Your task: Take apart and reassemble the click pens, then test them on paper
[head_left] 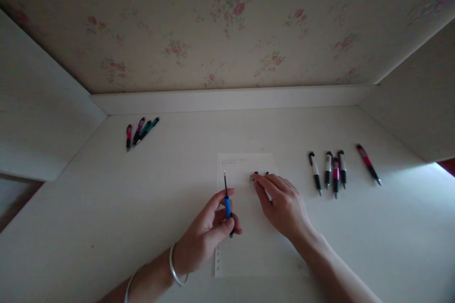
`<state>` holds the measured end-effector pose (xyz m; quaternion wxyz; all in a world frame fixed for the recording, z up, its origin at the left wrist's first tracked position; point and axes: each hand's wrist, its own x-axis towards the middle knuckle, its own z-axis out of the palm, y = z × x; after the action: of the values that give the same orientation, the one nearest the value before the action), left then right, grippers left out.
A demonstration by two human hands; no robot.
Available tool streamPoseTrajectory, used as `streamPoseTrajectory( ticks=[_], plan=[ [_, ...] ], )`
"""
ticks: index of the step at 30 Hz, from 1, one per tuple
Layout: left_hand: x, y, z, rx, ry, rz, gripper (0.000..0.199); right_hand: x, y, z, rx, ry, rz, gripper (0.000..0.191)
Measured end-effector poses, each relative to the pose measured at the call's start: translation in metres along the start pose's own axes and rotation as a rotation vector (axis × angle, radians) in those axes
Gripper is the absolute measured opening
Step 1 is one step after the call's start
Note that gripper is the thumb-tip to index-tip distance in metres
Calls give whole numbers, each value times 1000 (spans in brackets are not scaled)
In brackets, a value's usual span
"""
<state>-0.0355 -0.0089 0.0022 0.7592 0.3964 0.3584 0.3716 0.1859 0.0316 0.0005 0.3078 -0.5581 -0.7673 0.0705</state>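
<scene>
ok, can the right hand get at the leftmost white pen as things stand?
Probably yes: the leftmost white pen lies close by the right hand, and nothing visible blocks the way between them.

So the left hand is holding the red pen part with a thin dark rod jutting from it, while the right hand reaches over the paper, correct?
Not quite: the head view shows that the pen part is blue, not red. The left hand does hold it, with the thin dark rod jutting out, and the right hand reaches over the paper.
</scene>
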Motion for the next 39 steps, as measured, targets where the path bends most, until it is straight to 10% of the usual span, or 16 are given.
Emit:
streamPoseTrajectory(
  ticks=[14, 21, 32, 39],
  plan=[
    [12, 6, 11, -283, 51, -157, 28, 2, 3, 2, -215, -192, -153, 29],
    [14, 0, 9, -304, 55, -172, 34, 1, -2, 1, 71, -49, -230, 17],
    [11, 0, 7, -174, -12, -165, 26, -4, -30, 13, 1106, 105, 697, 23],
    [10, -2, 6, -44, -60, -200, 27, -2, -31, 12, 1378, 92, 837, 26]
  ],
)
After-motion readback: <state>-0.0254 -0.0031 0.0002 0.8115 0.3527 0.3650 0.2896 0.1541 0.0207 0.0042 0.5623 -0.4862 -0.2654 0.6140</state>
